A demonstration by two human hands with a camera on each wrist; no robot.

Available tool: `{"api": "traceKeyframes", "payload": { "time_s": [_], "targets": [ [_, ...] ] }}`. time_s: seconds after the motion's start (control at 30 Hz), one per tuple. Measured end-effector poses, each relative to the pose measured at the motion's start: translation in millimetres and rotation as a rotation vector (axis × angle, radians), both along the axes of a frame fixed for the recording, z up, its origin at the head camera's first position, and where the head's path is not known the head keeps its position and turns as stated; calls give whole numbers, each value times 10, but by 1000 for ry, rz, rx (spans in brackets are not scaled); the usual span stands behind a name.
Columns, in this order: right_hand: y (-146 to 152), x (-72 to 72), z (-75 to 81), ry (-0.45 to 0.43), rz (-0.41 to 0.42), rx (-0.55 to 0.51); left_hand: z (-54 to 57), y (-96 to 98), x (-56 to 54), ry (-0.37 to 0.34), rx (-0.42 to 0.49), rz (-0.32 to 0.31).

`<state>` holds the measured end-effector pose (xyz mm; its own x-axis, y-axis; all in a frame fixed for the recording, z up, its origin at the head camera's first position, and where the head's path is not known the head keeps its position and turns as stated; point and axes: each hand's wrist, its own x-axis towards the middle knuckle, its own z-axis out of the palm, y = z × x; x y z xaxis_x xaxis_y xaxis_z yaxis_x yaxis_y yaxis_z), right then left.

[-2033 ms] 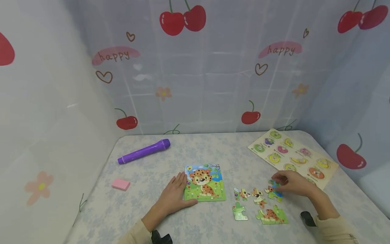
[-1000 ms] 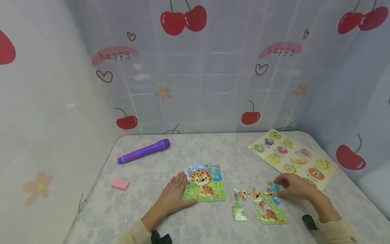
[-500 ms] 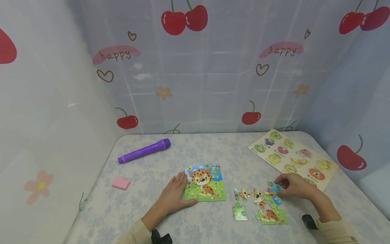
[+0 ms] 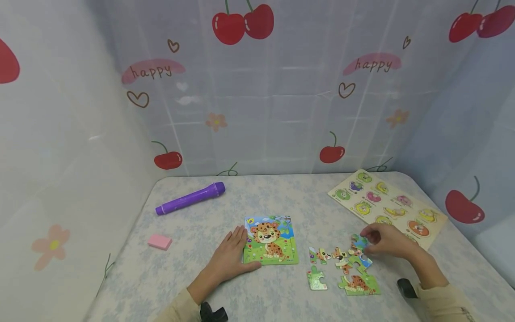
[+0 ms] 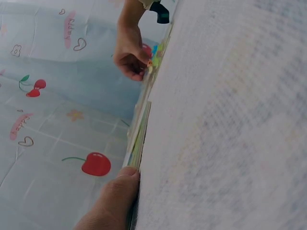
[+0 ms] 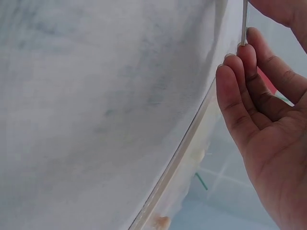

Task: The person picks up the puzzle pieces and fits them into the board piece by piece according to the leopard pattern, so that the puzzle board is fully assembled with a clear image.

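Note:
In the head view my left hand (image 4: 227, 257) lies flat with straight fingers along the left side of a leopard picture board (image 4: 268, 241). Its thumb touches the board's near edge, as the left wrist view also shows. My right hand (image 4: 388, 241) pinches a blue-green jigsaw piece (image 4: 357, 241) between thumb and fingers, at the far side of a cluster of leopard pieces (image 4: 341, 258). The right wrist view shows that piece (image 6: 244, 24) edge-on, as a thin strip. Nearer to me lie a joined leopard-body section (image 4: 360, 285) and a green corner piece (image 4: 316, 278).
A purple toy microphone (image 4: 190, 198) lies at the back left, with a pink block (image 4: 159, 242) nearer. Behind my right hand a fruit picture board (image 4: 386, 205) slants across the back right. A cherry-print curtain (image 4: 261, 89) surrounds the table.
My right hand came nearer with its piece against the cluster, then drew slightly away from me again with the piece pinched. The left hand and picture board have stayed in place.

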<state>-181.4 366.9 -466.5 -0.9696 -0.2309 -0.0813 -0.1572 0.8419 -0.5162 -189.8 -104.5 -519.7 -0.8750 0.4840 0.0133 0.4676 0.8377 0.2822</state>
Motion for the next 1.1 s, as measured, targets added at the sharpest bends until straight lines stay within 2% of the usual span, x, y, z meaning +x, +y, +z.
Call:
{"api": "traceKeyframes", "payload": {
  "time_s": [0.43, 0.87, 1.1],
  "targets": [
    [-89, -66, 72, 18, 19, -5, -18, -1, -1, 21, 0, -3],
    [-271, -126, 109, -14, 16, -32, -7, -2, -3, 0, 7, -1],
    [-382, -159, 119, 10, 29, -29, -5, 0, -6, -2, 3, -3]
  ]
}}
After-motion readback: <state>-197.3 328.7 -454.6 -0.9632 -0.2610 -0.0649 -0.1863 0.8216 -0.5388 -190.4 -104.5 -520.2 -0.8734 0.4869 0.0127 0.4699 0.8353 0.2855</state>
